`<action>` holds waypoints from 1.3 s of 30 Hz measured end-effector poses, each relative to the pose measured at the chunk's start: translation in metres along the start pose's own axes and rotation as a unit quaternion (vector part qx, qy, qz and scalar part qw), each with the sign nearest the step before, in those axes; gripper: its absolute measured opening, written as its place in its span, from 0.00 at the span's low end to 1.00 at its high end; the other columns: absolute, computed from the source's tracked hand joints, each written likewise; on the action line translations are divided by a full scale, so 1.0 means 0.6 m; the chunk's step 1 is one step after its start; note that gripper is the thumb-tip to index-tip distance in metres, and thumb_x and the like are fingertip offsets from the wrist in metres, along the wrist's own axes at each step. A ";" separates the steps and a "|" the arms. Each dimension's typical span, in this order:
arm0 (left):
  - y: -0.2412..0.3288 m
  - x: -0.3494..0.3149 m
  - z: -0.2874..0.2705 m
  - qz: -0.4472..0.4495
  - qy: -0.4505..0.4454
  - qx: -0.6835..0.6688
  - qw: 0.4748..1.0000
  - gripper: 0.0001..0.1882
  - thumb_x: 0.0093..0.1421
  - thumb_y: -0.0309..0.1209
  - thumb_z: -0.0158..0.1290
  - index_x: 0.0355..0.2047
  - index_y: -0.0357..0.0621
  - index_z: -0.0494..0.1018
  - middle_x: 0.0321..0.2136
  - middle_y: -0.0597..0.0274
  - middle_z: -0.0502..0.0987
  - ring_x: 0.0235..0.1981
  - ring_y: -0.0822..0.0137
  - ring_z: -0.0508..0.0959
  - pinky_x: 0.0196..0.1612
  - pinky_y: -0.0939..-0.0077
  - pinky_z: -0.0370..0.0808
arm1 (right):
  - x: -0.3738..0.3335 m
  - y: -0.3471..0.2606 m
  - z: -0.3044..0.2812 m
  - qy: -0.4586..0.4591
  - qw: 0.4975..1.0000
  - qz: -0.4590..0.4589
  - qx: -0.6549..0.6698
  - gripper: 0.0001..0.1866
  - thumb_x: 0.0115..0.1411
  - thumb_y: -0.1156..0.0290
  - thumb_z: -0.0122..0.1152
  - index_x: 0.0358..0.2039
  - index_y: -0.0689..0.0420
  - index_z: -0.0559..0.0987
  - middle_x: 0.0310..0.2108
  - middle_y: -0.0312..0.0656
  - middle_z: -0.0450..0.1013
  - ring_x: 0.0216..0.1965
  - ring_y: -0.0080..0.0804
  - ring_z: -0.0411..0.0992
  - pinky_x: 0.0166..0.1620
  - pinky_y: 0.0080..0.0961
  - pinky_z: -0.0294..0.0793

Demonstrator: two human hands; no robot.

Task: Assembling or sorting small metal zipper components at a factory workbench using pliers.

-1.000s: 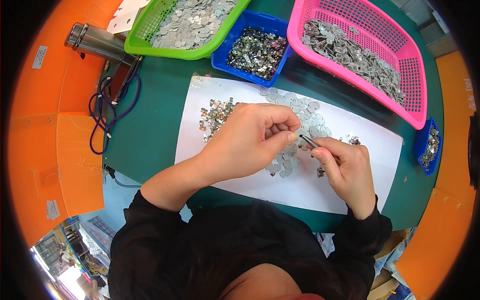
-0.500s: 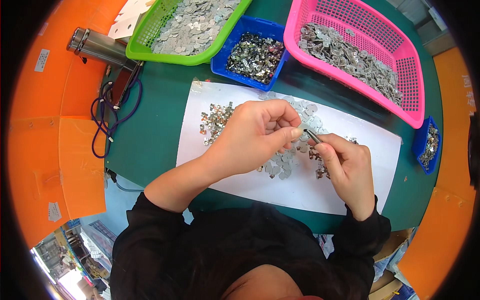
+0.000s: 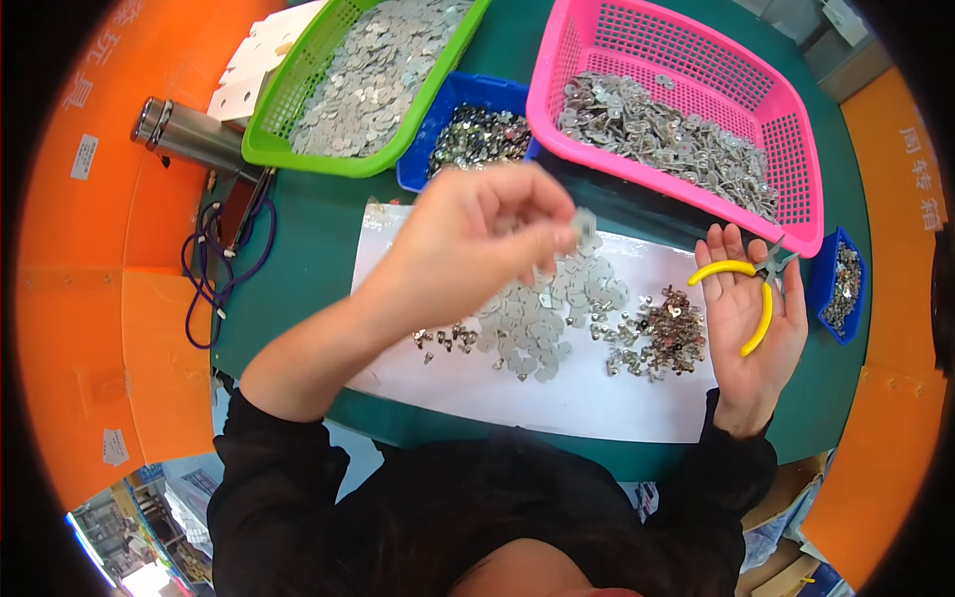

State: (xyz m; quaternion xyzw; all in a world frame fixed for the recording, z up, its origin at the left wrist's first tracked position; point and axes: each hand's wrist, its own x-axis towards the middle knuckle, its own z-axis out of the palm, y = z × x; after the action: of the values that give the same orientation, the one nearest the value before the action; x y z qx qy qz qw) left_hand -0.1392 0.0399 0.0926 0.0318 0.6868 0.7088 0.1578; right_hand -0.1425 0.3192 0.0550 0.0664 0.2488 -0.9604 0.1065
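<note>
My left hand (image 3: 473, 229), slightly blurred, pinches a small flat grey metal piece (image 3: 585, 223) above a white sheet (image 3: 597, 410). Beneath it lies a loose heap of similar flat pieces (image 3: 527, 323). Palm up, my right hand (image 3: 746, 343) is at the sheet's right edge, fingers extended, supporting yellow-handled pliers (image 3: 764, 318) whose jaws point away to the right. A pile of small dark and shiny metal parts (image 3: 671, 333) is beside that hand. More small shiny parts (image 3: 456, 338) lie left of the heap, partly hidden by my left forearm.
Along the back stand a green basket (image 3: 373, 164) of flat metal pieces, a blue bin (image 3: 410, 171) of small parts and a pink basket (image 3: 676, 189) of metal pieces. A smaller blue bin (image 3: 824, 284) is at right. A steel flask (image 3: 189, 134) and purple cord (image 3: 261, 234) are at left.
My right hand has moved right and turned palm up, its grip on the pliers loosened. My left hand has drawn slightly left, a flat metal piece now showing at its fingertips. The head view has shifted.
</note>
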 end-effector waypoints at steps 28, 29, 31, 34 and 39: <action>0.009 0.301 0.022 0.033 -0.126 0.768 0.627 0.15 0.46 0.34 0.65 0.36 0.46 0.81 0.37 0.56 0.81 0.43 0.56 0.81 0.46 0.58 0.77 | 0.001 0.019 0.014 -0.028 0.999 -0.016 -0.008 0.16 0.70 0.65 0.42 0.53 0.57 0.69 0.59 0.57 0.64 0.67 0.54 0.56 0.67 0.58 0.57; 0.007 0.307 0.023 0.064 -0.137 0.756 0.636 0.13 0.46 0.33 0.64 0.33 0.44 0.80 0.33 0.55 0.82 0.39 0.54 0.82 0.44 0.59 0.78 | -0.001 0.018 0.015 -0.043 0.999 0.007 0.008 0.15 0.70 0.64 0.42 0.53 0.55 0.68 0.59 0.57 0.65 0.67 0.56 0.56 0.65 0.60 0.58; 0.013 0.323 0.013 0.081 -0.165 0.729 0.659 0.11 0.48 0.31 0.63 0.32 0.42 0.80 0.31 0.55 0.82 0.36 0.56 0.82 0.41 0.60 0.79 | -0.005 0.013 0.009 -0.069 0.997 0.015 -0.002 0.14 0.71 0.63 0.41 0.51 0.53 0.68 0.58 0.56 0.66 0.66 0.55 0.59 0.64 0.61 0.60; 0.015 0.322 -0.007 0.087 -0.187 0.643 0.737 0.08 0.50 0.28 0.60 0.31 0.39 0.79 0.26 0.56 0.82 0.30 0.61 0.83 0.34 0.65 0.79 | -0.004 0.011 -0.002 -0.109 0.993 0.034 -0.018 0.12 0.71 0.62 0.41 0.49 0.51 0.67 0.54 0.53 0.69 0.60 0.53 0.65 0.61 0.60 0.65; 0.008 0.305 -0.011 0.132 -0.068 0.509 0.848 0.07 0.53 0.25 0.59 0.33 0.36 0.80 0.24 0.58 0.82 0.24 0.70 0.81 0.29 0.73 0.78 | -0.005 0.017 0.003 -0.123 0.988 0.035 -0.091 0.10 0.71 0.62 0.42 0.47 0.52 0.67 0.44 0.47 0.71 0.51 0.43 0.71 0.57 0.52 0.71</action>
State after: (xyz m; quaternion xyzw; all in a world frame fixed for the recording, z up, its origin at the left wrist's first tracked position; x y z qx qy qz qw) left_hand -0.3151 0.0825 0.0657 0.2466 0.9280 0.2701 0.0706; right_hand -0.1374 0.3099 0.0525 -0.0542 0.3178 -0.9303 0.1751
